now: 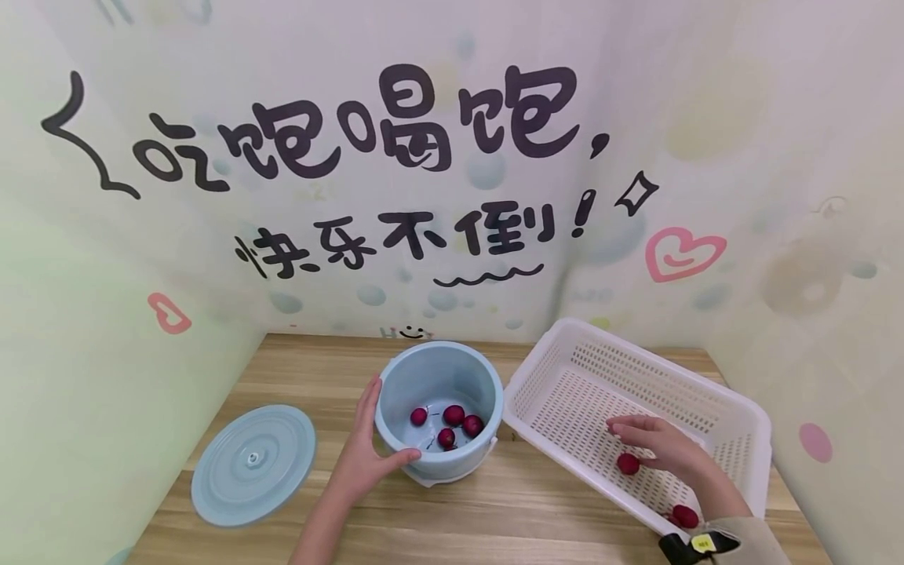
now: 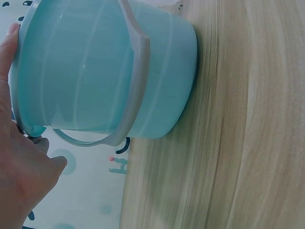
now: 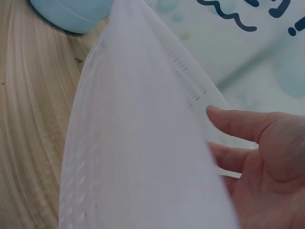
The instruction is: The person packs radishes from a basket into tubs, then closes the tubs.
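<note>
My left hand (image 1: 367, 455) holds the light blue bucket (image 1: 438, 468) by its rim, thumb over the near edge and fingers along the left side. Inside the bucket lie several small red radishes (image 1: 454, 415). Its pale carrying handle (image 2: 138, 71) hangs down against the wall in the left wrist view. My right hand (image 1: 660, 447) reaches into the white perforated basket (image 1: 565, 424), fingers extended, right by a radish (image 1: 628, 464). Another radish (image 1: 684, 516) lies at the basket's near end. In the right wrist view the basket wall partly covers the right hand (image 3: 271, 162).
A round light blue lid (image 1: 253, 464) with a small centre knob lies on the wooden table (image 1: 452, 530), left of the bucket. The basket stands slantwise on the right. Behind the table rises a printed wall covering (image 1: 438, 180), with walls at both sides.
</note>
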Motion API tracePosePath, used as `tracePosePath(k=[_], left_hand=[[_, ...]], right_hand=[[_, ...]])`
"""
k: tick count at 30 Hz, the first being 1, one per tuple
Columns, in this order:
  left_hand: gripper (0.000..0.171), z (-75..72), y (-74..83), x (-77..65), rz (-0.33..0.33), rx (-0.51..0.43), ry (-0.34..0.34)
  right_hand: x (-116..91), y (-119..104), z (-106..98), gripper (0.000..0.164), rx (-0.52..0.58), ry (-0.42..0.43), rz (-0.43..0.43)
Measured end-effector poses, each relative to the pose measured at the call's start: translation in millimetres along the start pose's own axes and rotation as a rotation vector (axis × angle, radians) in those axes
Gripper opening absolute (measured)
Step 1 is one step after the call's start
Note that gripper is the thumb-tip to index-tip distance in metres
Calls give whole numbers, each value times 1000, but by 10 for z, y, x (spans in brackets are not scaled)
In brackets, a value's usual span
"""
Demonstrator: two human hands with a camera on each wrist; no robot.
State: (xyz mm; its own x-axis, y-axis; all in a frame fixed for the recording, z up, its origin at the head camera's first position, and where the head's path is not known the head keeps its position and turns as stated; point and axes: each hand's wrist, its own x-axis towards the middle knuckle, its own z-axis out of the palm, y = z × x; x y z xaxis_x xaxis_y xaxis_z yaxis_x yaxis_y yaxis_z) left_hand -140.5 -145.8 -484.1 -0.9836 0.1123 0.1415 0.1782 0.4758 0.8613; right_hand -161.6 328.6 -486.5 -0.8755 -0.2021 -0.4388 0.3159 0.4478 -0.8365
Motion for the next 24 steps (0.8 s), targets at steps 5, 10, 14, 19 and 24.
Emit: tracePosePath(k=[5,10,14,19,24], left_hand=[[122,-3,-16,-1,21,-2,-7],[122,-3,-7,1,17,2,-8],[121,-5,-2,1,11,2,-7],[121,-3,-10,0,21,1,-3],[120,0,-9,1,29,0,2]], right_hand=[[7,42,3,54,7,-44,32],[2,84,5,50,39,-144,-18],[-1,108,21,45,65,-237,-54],[3,133,53,40,48,-332,-73],[-5,148,68,32,-27,-328,-33]])
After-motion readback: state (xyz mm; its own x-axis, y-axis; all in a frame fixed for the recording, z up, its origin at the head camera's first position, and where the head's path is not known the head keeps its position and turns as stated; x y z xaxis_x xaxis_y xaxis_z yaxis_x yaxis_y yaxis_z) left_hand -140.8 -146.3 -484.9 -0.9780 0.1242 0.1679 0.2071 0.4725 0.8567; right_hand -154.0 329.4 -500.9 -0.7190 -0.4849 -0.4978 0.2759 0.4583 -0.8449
